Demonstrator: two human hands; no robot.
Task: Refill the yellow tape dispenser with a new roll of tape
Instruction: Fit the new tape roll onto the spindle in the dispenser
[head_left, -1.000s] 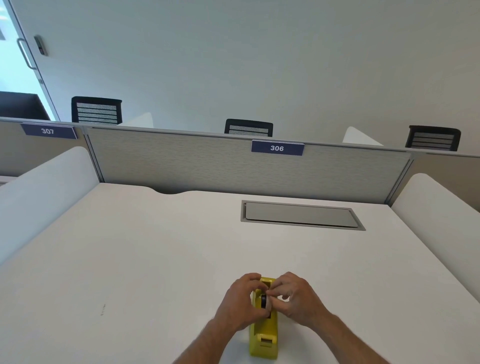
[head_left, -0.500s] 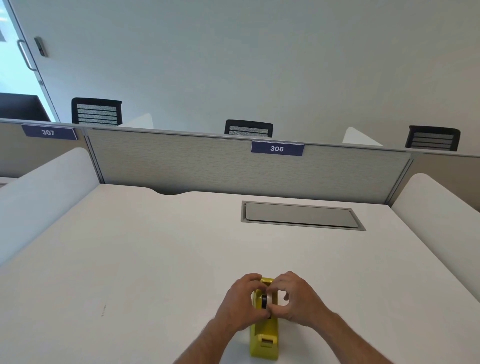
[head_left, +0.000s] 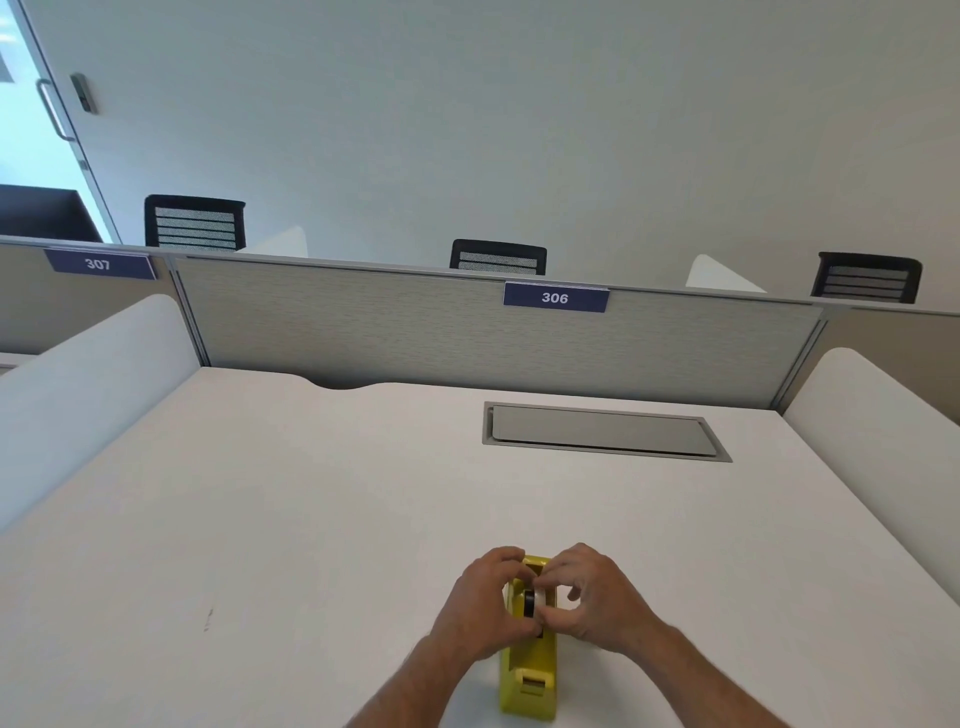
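The yellow tape dispenser (head_left: 528, 678) stands on the white desk near the front edge, its cutter end toward me. A tape roll (head_left: 535, 603) with a black core sits in the dispenser's cradle, mostly hidden by fingers. My left hand (head_left: 480, 605) grips the roll and dispenser from the left. My right hand (head_left: 592, 597) pinches the roll from the right with thumb and fingertips.
The white desk (head_left: 260, 519) has a grey cable hatch (head_left: 602, 431) set into it at the back right. A grey partition (head_left: 415, 327) labelled 306 closes the far edge. White side dividers rise at left and right. Black chairs stand beyond the partition.
Both hands stay on the roll over the dispenser. The fingers of my right hand have spread slightly, and more of the roll shows between the hands.
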